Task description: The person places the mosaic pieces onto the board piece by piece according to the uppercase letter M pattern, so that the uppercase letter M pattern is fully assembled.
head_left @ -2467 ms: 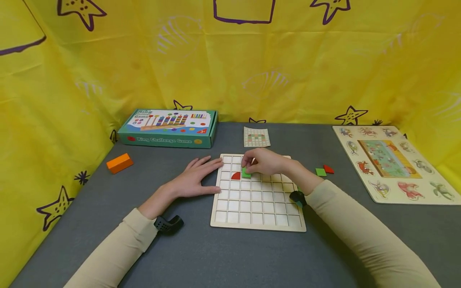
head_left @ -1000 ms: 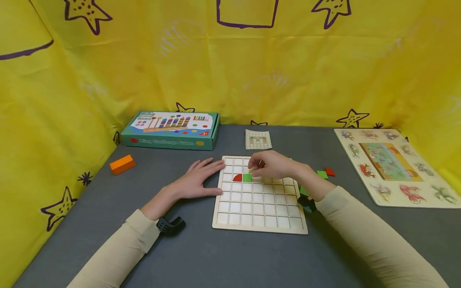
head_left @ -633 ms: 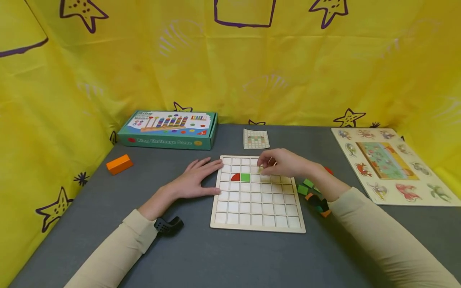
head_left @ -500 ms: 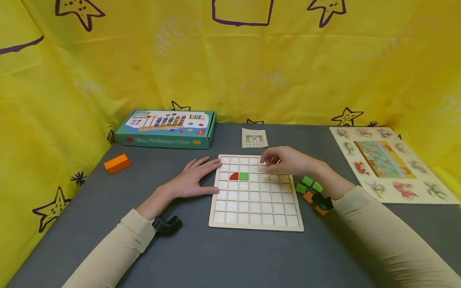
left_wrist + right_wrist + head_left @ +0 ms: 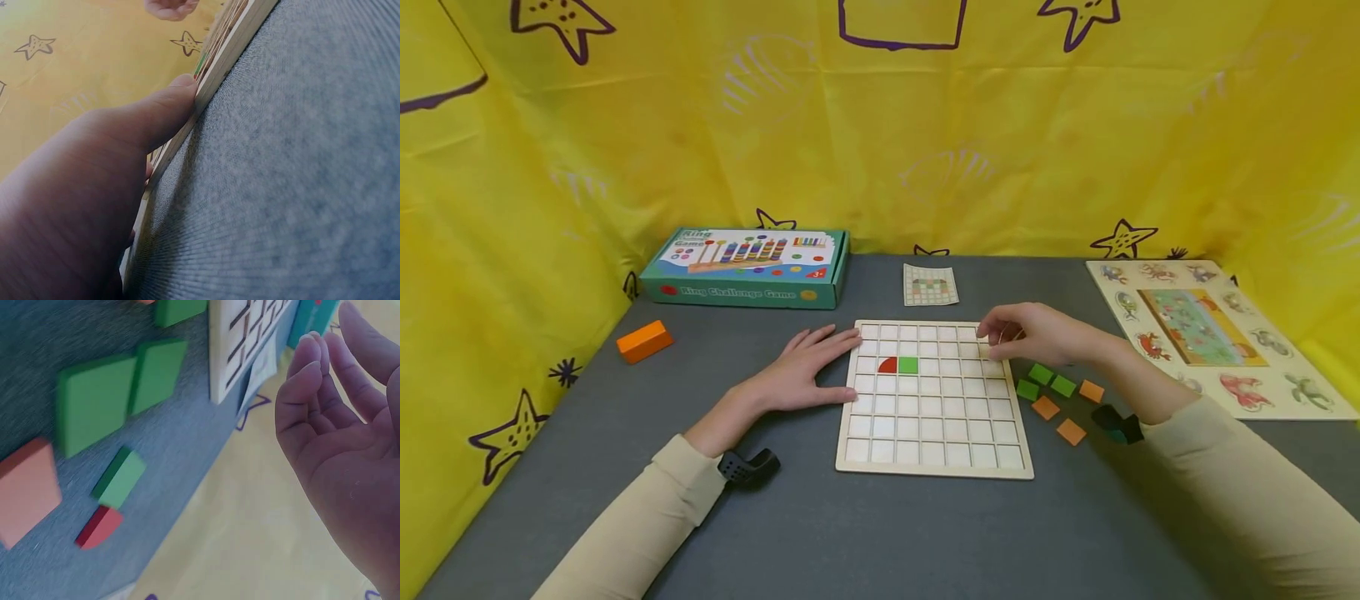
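Note:
A wooden grid board lies on the grey table, with a red quarter-circle tile and a green square tile side by side in its cells. My left hand rests at the board's left side, fingers spread; its thumb touches the edge in the left wrist view. My right hand hovers over the board's far right corner. Its loosely bent fingers hold nothing. Below it lie several green tiles and orange tiles. The right wrist view also shows another red piece.
Behind the board lies a small pattern card. A green Ring Challenge Game box stands at the back left, an orange block before it. To the right is a sea-animal puzzle board. Yellow cloth hangs behind.
My right hand has let go of the green tile beside the red one and moved right across the board, uncovering cells and the loose tiles. My left hand stays at the board's edge.

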`<state>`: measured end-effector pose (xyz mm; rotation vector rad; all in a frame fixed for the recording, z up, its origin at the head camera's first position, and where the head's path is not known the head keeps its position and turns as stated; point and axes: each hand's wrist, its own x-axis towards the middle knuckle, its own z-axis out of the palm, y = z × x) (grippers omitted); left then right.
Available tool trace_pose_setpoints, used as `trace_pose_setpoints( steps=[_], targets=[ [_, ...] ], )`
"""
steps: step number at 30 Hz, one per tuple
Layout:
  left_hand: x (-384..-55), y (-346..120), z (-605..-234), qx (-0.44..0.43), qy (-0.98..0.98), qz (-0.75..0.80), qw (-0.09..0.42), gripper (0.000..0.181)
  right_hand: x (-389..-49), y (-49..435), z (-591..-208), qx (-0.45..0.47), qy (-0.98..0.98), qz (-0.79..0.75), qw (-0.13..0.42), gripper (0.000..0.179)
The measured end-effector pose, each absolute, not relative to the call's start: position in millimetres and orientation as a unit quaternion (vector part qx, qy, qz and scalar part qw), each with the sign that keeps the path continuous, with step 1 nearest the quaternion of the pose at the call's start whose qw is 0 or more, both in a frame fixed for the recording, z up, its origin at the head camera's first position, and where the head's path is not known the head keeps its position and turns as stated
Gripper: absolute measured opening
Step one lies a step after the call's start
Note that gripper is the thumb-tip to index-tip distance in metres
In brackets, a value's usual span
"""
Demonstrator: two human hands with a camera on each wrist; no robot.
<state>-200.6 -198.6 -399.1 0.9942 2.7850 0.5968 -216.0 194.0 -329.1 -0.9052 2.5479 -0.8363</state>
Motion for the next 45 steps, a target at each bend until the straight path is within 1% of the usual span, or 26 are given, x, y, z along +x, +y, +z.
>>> trace_pose_setpoints(
  steps=[6, 20, 45],
  targets=[
    [-200.0, -198.2, -398.3, 0.328, 0.921, 0.201, 0.065, 0.087, -210.8, 207.6, -329.6, -0.324, 0.887, -0.290, 0.153, 0.022],
    [-201.8, -198.5, -399.7, 0.330, 0.920, 0.202, 0.061, 0.088, -193.8, 233.1, -329.7, -0.322, 0.892, -0.269, 0.168, 0.022],
    [-201.8, -197.9, -398.4, 0.329, 0.921, 0.201, 0.063, 0.087, -175.8, 258.4, -350.2, -0.328, 0.883, -0.273, 0.198, 0.020]
  ],
)
